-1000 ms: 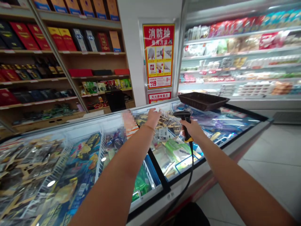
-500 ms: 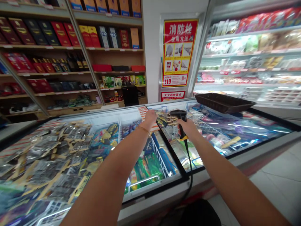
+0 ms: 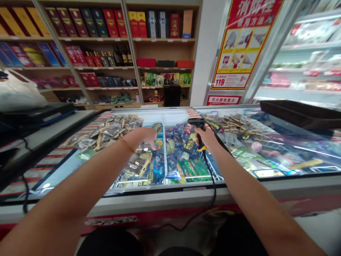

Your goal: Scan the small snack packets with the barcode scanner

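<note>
My right hand (image 3: 207, 137) is wrapped round the grip of a black and yellow barcode scanner (image 3: 196, 122), held above the chest freezer (image 3: 170, 197). Its black cable (image 3: 213, 177) hangs down over the freezer's front. My left hand (image 3: 149, 137) hangs over the middle of the freezer, near blue ice-cream packets (image 3: 159, 144), its fingers loosely apart and partly blurred. I see nothing in it. Green packets (image 3: 194, 167) lie in the section below the scanner. Clear and brown wrapped packets (image 3: 117, 128) are heaped on the left.
A dark brown tray (image 3: 301, 112) rests on the freezer's right end. On the left counter stand a white plastic bag (image 3: 20, 90) and a black device (image 3: 53, 113). Shelves with boxes and bottles (image 3: 165, 39) and a red fire-hydrant poster (image 3: 246, 46) are behind.
The view has swung left. My left hand has left the striped edge of the freezer lid, opened, and moved left over the packets. My right hand still holds the barcode scanner.
</note>
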`<state>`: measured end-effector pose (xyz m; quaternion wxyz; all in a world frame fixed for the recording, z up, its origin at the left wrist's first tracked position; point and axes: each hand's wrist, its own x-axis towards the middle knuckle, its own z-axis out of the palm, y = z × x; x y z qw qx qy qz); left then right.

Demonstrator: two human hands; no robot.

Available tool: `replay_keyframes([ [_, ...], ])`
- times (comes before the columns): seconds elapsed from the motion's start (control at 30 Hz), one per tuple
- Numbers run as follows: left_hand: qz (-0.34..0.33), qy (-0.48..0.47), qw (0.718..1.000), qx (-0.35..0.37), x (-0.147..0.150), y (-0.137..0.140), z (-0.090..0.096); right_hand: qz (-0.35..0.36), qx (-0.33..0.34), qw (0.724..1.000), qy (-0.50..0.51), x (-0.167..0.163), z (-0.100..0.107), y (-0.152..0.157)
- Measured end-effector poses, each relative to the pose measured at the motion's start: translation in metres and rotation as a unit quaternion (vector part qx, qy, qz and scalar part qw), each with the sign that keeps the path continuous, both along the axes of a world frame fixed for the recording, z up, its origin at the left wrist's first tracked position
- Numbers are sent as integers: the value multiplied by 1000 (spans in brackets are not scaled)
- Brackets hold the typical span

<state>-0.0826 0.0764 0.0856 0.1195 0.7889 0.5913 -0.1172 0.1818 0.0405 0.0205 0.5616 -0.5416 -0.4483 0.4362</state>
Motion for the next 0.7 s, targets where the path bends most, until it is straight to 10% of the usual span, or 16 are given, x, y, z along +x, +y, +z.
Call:
replay_keyframes([
  [0.17, 43, 162, 985, 45, -33, -64, -3, -5, -6, 1000, -18, -5, -15, -3],
  [0.37, 36, 126, 990, 57, -9, -110, -38, -26, -12, 999, 17, 4, -17, -3],
  [0.7, -34, -86, 973, 212, 91, -24, -75, -24, -12, 1000, -6, 15, -23, -1],
])
